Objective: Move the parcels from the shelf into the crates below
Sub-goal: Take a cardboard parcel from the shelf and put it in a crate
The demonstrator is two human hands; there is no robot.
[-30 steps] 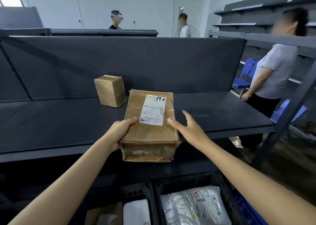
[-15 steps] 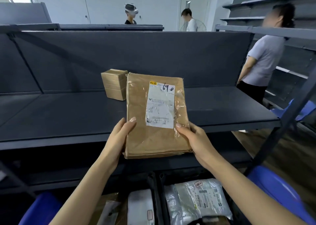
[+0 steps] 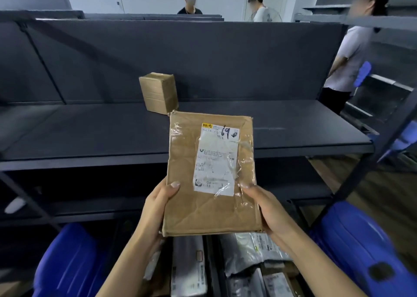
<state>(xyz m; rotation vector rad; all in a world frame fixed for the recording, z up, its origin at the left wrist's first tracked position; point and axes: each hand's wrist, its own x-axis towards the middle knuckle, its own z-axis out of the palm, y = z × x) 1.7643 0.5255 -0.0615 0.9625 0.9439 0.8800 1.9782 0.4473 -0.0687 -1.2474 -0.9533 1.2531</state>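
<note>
Gripping the flat parcel (image 3: 212,175) by its lower edges, the left hand (image 3: 158,206) and right hand (image 3: 268,208) wrap fingers (image 3: 172,187) round it, label facing up, likely for reading. It is clear of the shelf (image 3: 90,134), above the crates (image 3: 213,258).

Flat brown parcel (image 3: 212,206) held up, white label (image 3: 216,159) showing; small brown box (image 3: 159,92) stands on the shelf (image 3: 90,136)
</note>
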